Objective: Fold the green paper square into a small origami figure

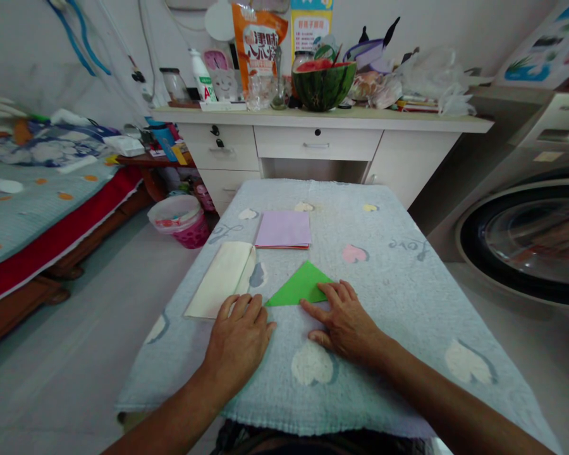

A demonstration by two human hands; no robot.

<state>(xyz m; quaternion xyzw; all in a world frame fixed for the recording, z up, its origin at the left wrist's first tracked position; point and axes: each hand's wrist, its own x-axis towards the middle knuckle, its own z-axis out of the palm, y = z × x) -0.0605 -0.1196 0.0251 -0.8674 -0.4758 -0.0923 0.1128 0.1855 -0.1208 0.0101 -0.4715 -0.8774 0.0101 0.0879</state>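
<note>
Head view: a green paper triangle [299, 285] lies flat on the blue tablecloth [408, 284], just nearer than the lilac paper stack [283, 229]. Its long edge runs left to right and its apex points toward that stack. The right hand [346, 319], flat with fingers spread, presses the triangle's right corner. The left hand [239, 335], flat and grasping nothing, has its fingertips at the left tip

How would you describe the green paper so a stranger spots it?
Start at the cloth-covered table. The green paper lies at the right hand's fingertips. It alone is triangular; the cream sheet and lilac sheet are rectangles.
</note>
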